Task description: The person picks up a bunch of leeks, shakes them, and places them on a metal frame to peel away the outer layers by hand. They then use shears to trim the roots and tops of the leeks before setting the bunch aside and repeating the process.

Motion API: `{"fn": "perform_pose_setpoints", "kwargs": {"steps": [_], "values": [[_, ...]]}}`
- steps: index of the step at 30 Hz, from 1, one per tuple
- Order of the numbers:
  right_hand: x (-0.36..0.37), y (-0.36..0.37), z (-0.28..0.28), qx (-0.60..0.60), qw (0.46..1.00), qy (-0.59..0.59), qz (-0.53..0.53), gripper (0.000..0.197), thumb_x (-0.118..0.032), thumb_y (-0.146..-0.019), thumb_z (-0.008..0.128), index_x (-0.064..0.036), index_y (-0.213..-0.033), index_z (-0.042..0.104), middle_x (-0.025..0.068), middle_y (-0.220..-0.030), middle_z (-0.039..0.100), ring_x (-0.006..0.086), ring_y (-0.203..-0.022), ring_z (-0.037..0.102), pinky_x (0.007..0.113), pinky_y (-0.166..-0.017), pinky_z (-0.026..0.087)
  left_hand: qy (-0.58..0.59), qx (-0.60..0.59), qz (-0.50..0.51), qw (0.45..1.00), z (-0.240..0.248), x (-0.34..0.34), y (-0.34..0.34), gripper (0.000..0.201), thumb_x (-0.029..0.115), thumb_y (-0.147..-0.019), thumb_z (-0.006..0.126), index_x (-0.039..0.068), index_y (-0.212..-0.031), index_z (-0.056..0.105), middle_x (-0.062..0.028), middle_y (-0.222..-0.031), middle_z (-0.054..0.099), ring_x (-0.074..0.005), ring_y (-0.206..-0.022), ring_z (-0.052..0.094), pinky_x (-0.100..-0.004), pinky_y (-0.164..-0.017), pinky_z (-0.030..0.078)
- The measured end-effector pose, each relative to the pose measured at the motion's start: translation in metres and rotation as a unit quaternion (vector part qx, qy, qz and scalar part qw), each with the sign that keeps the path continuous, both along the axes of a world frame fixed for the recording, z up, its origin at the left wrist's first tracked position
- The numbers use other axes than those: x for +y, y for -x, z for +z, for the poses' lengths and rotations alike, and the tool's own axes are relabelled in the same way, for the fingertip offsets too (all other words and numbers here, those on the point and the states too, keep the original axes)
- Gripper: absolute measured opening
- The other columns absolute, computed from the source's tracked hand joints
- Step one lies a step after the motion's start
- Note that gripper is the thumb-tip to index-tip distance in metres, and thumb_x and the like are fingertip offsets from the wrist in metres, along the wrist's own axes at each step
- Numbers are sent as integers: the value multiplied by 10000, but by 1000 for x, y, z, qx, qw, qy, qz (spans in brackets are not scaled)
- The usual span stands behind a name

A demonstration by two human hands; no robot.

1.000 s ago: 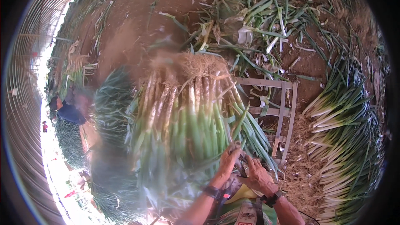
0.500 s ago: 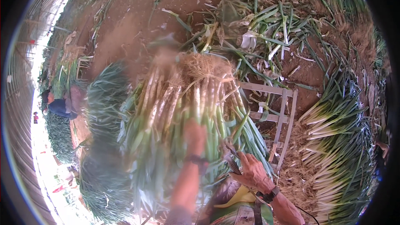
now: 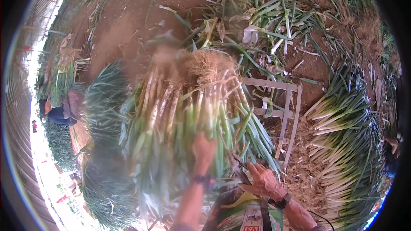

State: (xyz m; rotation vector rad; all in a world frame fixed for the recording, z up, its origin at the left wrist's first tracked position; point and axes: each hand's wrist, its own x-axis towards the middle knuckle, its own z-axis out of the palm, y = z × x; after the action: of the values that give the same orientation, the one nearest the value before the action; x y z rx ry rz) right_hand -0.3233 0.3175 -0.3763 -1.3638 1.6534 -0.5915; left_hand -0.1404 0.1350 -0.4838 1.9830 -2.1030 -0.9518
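Note:
A thick spread of long green onions point(image 3: 171, 98) lies in front of me, with white, soil-flecked stalks and a tangle of tan roots point(image 3: 207, 65) at the far end. My left hand point(image 3: 204, 152) lies among the green stalks in the middle, its fingers closed round a stalk, though haze blurs them. At the right of the pile my right hand point(image 3: 263, 180) grips a slim dark tool point(image 3: 241, 169); its exact kind is hard to make out. A green and yellow bag-like piece point(image 3: 239, 209) shows below, near my lap.
A slatted frame point(image 3: 287, 111) stands right of the pile. Beyond it lies a long row of onions point(image 3: 338, 158). Loose leaves and trimmings point(image 3: 265, 25) cover the far ground. More green onions point(image 3: 105, 115) lie at left, where another person point(image 3: 60, 115) is bent low.
My left hand has drawn slightly toward me along the stalks. My right hand stays close to its place with the dark tool. The whole view has shifted slightly.

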Motion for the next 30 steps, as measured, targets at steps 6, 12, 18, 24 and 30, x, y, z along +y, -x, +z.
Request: {"fn": "perform_pose_setpoints", "kwargs": {"steps": [6, 12, 18, 24, 30], "values": [[-19, -1, 15, -32, 999, -29, 11, 745, -364, -722, 820, 43, -1260, 503, 229, -965, 618, 402, -834, 639, 468, -669, 527, -18, -12, 8, 1000, 0, 0, 1, 478, 307, -793, 745, -28, -1108, 612, -230, -1026, 669, -369, -963, 653, -445, -875, 494], [-25, -8, 10, -21, 999, -10, 25, 710, -321, -730, 795, 39, -1265, 499, 225, -942, 628, 407, -820, 644, 464, -663, 529, -7, -1, 1, 1000, -1, -4, -2, 523, 348, -798, 748, -23, -1138, 603, -231, -1032, 672, -359, -953, 656, -437, -848, 503], [-46, -10, -23, 54, 998, -10, -8, 720, -310, -723, 782, 41, -1275, 482, 194, -887, 613, 371, -799, 641, 443, -644, 524, 13, -21, -34, 999, -10, -8, -2, 494, 344, -782, 748, -22, -1074, 591, -236, -959, 667, -336, -881, 653, -433, -784, 502], [-75, -3, -31, 86, 996, 25, -29, 671, -308, -737, 763, 29, -1240, 474, 177, -843, 595, 353, -757, 631, 453, -609, 515, 63, 0, -66, 996, -15, -12, 0, 369, 280, -784, 747, -10, -932, 575, -237, -782, 625, -379, -726, 620, -468, -663, 479], [-119, 7, -38, 82, 995, -31, -42, 542, -288, -769, 733, -1, -1152, 478, 172, -809, 592, 348, -700, 630, 455, -576, 519, 19, 12, -39, 999, -11, -14, 4, 335, 261, -789, 730, 0, -917, 563, -219, -714, 596, -374, -655, 590, -458, -638, 471]]}}
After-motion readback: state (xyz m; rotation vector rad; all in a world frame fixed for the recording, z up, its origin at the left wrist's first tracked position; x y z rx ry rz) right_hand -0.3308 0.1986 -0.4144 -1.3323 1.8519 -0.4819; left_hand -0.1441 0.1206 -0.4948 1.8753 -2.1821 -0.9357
